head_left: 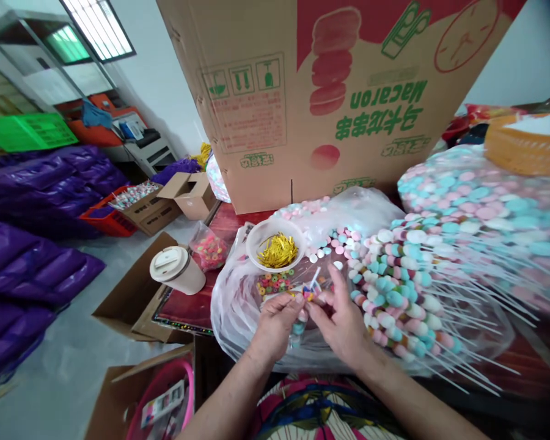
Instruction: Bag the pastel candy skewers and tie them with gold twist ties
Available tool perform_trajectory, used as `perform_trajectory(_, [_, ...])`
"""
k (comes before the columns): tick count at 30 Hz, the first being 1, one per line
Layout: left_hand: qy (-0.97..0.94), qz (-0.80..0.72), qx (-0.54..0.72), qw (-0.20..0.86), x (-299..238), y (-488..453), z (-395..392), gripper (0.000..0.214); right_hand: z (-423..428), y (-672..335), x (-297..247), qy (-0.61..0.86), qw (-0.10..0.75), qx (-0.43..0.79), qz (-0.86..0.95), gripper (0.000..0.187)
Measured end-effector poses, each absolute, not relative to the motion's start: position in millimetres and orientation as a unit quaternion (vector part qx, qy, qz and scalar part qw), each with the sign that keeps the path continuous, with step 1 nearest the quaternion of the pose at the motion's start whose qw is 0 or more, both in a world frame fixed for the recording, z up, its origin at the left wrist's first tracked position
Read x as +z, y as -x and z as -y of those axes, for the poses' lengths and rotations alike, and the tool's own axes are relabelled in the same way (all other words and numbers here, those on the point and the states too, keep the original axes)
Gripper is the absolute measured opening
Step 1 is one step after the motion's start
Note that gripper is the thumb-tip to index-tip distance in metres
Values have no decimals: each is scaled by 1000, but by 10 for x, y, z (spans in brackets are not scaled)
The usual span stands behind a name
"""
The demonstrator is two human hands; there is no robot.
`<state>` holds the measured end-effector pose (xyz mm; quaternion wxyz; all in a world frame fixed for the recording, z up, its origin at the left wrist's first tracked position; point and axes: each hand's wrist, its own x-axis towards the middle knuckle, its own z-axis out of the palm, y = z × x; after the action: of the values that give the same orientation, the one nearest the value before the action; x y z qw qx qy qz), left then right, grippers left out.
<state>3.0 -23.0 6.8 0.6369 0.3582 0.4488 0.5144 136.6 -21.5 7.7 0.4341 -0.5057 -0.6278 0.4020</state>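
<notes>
Close together over the plastic-covered table, my left hand (277,321) and my right hand (343,324) both pinch a wrapped candy skewer (309,292). Its white stick points up between them, with a colourful pink, blue and yellow part at the fingertips. Pale blue and pink pieces hang in clear wrap below; my fingers hide part of it. My right index finger is raised. Just beyond my hands stands a white bowl (252,247) of gold twist ties (278,250). Ring-shaped candies (275,282) lie in front of the bowl.
A pile of candy skewers (394,293) lies to the right, before a big clear bag of pastel candies (481,195). A large cardboard box (266,110) stands behind. To the left are a lidded cup (178,272) and a candy bag (209,245); open cartons (132,293) stand below.
</notes>
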Motion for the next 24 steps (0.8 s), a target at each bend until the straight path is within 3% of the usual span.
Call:
perform_trajectory(4, [-291, -392, 398, 777, 113, 64, 213, 36, 212, -1517, 244, 388, 377, 396, 742, 19])
perform_trajectory(8, [-238, -301, 287, 878, 99, 140, 223, 45, 123, -1606, 457, 241, 347, 401, 813, 26])
perform_trajectory(11, [-208, -293, 342, 868, 73, 115, 226, 43, 85, -1547, 425, 293, 303, 512, 749, 26])
perform_trajectory(13, [-182, -320, 404, 837, 65, 75, 227, 40, 96, -1484, 330, 363, 307, 501, 723, 31])
perform_trajectory(16, [-162, -374, 475, 780, 80, 7, 231, 44, 119, -1449, 235, 386, 346, 281, 808, 31])
perform_trajectory(20, [-229, -486, 558, 633, 191, -27, 236, 56, 85, -1539, 398, 354, 335, -26, 872, 31])
perform_trajectory(22, [-255, -536, 534, 602, 314, 18, 234, 58, 110, -1574, 529, 381, 366, -116, 841, 29])
perform_trajectory(24, [-275, -524, 429, 683, 487, 115, 215, 55, 185, -1560, 606, 344, 383, -141, 846, 24])
